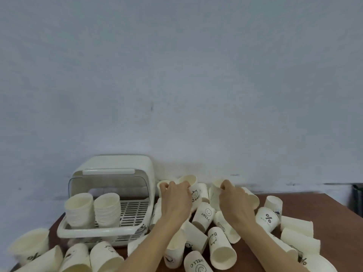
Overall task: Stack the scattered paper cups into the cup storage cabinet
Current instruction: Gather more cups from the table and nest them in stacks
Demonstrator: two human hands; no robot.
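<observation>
Several white paper cups lie scattered over the brown table (334,207), some printed "HELLO" (204,214), "Bear" or "%" (267,218). The white cup storage cabinet (117,167) stands at the left with its clear lid raised; two cup stacks (79,210) (107,210) stand inside on its slotted tray. My left hand (175,201) grips a "Bear" cup (193,190) at its rim, and another cup rim (162,183) shows by my fingertips. My right hand (233,201) pinches the rim of an upright cup (216,188).
A plain pale wall runs right behind the table. More loose cups (29,246) lie at the front left, in front of the cabinet, and cups (298,242) lie at the right. A dark object (357,197) stands beyond the table's right edge.
</observation>
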